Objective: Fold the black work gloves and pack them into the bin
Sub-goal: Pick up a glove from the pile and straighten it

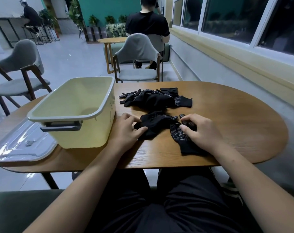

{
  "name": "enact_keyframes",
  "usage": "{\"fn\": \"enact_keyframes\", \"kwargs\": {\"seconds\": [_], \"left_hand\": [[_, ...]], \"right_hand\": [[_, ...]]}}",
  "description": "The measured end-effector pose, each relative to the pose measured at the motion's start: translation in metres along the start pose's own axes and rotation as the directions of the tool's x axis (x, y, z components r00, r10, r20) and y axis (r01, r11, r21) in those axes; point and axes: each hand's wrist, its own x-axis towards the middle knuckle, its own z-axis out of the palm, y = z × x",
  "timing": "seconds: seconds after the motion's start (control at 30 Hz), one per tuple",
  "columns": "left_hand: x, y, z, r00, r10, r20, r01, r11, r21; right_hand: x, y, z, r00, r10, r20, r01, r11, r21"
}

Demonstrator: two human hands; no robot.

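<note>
indoors, wood table (pixel 227 118) (windows (pixel 227 17) at right), yellow bin (pixel 85 133); left grip (pixel 126 130), right grip (pixel 201 132) pinching black gloves (pixel 158 121)

Head-worn view, close above table (pixel 227 118)

Person wearing black trousers (pixel 159 207), fabric creasing loosely over both thighs. Left forearm (pixel 92 174) and right forearm (pixel 240 174) showing bare; left hand (pixel 126 130), right hand (pixel 201 132) going ungloved. Dark shoe (pixel 231 190) showing white stripes.
</note>
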Motion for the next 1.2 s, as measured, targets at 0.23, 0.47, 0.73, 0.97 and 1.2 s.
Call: {"fn": "enact_keyframes", "kwargs": {"seconds": [0.23,0.47,0.73,0.97,1.2], "left_hand": [[-0.002,0.007,-0.007,0.987,0.098,-0.13,-0.102,0.994,-0.029],[-0.006,0.012,-0.01,0.983,0.043,-0.179,-0.095,0.953,-0.289],[-0.011,0.025,-0.02,0.926,0.141,-0.351,-0.247,0.928,-0.278],[-0.038,0.048,-0.026,0.89,0.21,-0.406,-0.353,0.88,-0.318],[-0.087,0.034,-0.024,0.81,0.522,-0.267,-0.563,0.819,-0.109]], "right_hand": [[0.002,0.0,0.001,1.0,0.006,-0.014,-0.006,1.0,-0.02],[0.001,-0.014,-0.003,0.974,-0.062,-0.218,0.069,0.997,0.025],[-0.016,-0.106,0.018,0.944,0.212,0.255,-0.321,0.771,0.549],[0.0,-0.133,0.055,0.719,0.16,0.677,-0.677,-0.061,0.733],[0.006,-0.121,0.062,0.7,-0.105,0.707,-0.697,-0.318,0.643]]}}
